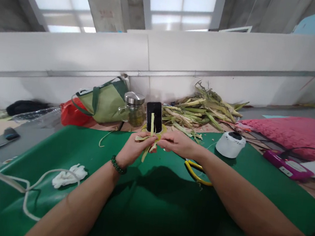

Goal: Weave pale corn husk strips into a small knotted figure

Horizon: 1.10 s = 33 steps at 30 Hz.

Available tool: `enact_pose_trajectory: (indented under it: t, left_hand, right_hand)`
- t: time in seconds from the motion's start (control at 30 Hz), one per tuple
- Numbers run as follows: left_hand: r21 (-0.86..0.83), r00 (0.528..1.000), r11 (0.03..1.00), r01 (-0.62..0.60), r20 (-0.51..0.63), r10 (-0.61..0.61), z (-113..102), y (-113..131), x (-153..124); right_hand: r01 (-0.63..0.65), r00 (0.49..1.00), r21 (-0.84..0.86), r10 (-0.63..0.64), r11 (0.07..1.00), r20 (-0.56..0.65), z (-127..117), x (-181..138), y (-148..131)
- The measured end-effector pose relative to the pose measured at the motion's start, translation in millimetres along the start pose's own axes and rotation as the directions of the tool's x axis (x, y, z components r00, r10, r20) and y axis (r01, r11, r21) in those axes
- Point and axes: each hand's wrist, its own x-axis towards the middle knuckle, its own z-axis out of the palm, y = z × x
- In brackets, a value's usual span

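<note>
A: And here's the left hand [133, 149], its grip pinching the crossed pale green strips [152, 124]!

B: Where exactly are they?

A: Up above the green worktop [159, 217], one strip rising across our view of the dark phone [158, 112].

B: And the right hand [179, 143]?

A: Fingertips right at the strips' side, but I can't tell whether that grip is closed on one.

B: Yellow-handled scissors [193, 176] lie below the right forearm, the white spool [230, 145] farther right!

A: And behind, a heap of dry stalks [204, 108] against the wall!
</note>
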Motion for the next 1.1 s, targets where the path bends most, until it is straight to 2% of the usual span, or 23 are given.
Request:
enact_pose_trajectory:
  t: [0.07,0.2,0.33,0.43,0.5,0.6,0.7,0.8,0.97,1.1]
  left_hand:
    - [0.008,1.000,1.000,-0.025,-0.008,0.025,-2.1,-1.1,0.8]
    - [0.104,0.996,0.991,-0.087,-0.009,0.089,-1.2,-1.0,0.4]
    - [0.199,0.988,0.968,-0.151,0.050,0.143,-0.2,0.6,-1.5]
    - [0.192,0.989,0.971,-0.145,0.025,0.143,-1.9,0.7,-1.7]
    - [0.180,0.992,0.976,-0.126,0.015,0.125,-3.0,0.3,-1.5]
    - [0.223,0.993,0.969,-0.108,0.067,0.095,-3.1,0.7,-2.2]
    - [0.317,0.983,0.943,-0.106,0.173,0.053,-2.8,3.7,-4.2]
    - [0.382,0.963,0.920,-0.086,0.269,-0.022,-3.8,7.7,-6.0]
    - [0.323,0.923,0.940,0.111,0.317,-0.218,-6.7,9.3,-7.4]
    - [0.306,0.913,0.944,0.127,0.337,-0.232,-8.4,8.5,-7.1]
  right_hand:
    - [-0.018,1.000,0.064,0.019,0.998,-0.016,3.4,0.1,-4.1]
    - [-0.143,0.987,0.329,0.109,0.933,0.117,7.6,1.1,-4.5]
    - [-0.191,0.980,0.356,0.159,0.915,0.118,7.5,0.8,-1.3]
    - [-0.194,0.980,0.383,0.162,0.903,0.115,7.2,0.2,-2.3]
    - [-0.159,0.986,0.300,0.139,0.941,0.086,5.4,-0.3,-2.6]
    - [-0.041,0.999,0.008,0.041,0.999,0.023,-2.3,-2.2,-1.3]
    - [0.055,0.993,-0.192,-0.035,0.980,0.110,-11.9,-5.5,-0.8]
    - [0.059,0.980,-0.243,-0.010,0.968,0.196,-16.4,-8.4,-3.0]
    - [0.075,0.969,-0.236,-0.014,0.969,0.247,-14.5,-9.7,-3.8]
    - [0.094,0.969,-0.246,-0.032,0.965,0.246,-15.3,-9.6,0.6]
